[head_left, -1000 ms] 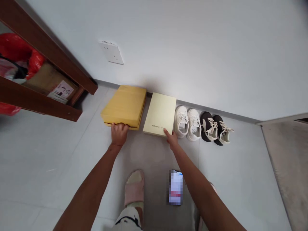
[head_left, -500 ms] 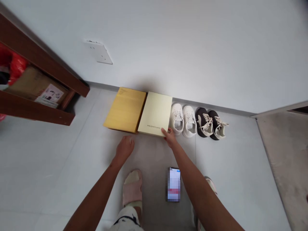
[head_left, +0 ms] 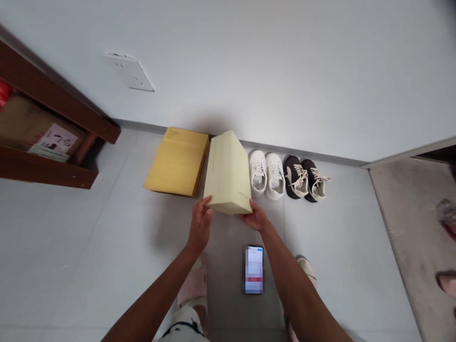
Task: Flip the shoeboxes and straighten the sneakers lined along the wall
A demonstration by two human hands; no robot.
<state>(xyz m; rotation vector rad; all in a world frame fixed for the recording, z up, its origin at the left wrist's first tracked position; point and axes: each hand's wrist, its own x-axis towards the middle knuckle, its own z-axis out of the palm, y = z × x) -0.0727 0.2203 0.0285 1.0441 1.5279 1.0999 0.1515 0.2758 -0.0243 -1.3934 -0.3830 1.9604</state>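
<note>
A pale cream shoebox (head_left: 230, 171) is tilted between my hands, its lettered top leaning to the right and a long side showing on the left. My left hand (head_left: 201, 223) has its fingers at the box's near left corner. My right hand (head_left: 255, 217) grips the near right corner, thumb on the top and fingers underneath. Just left of it a yellow box (head_left: 178, 161) lies flat on the floor. To the right, a pair of white sneakers (head_left: 266, 175) stands beside a pair of black sneakers (head_left: 304, 178) with light laces.
A phone (head_left: 254, 269) with a lit screen lies on the floor (head_left: 117, 266) between my slippered feet. Along the back runs a white wall (head_left: 267, 71) with a socket plate (head_left: 130, 73). A brown wooden frame (head_left: 46, 171) with a cardboard box (head_left: 32, 123) inside stands at left.
The cream box has gone from lying flat to tilted on its edge. My left hand has moved right and up onto its near left corner; my right hand stays at the right corner.
</note>
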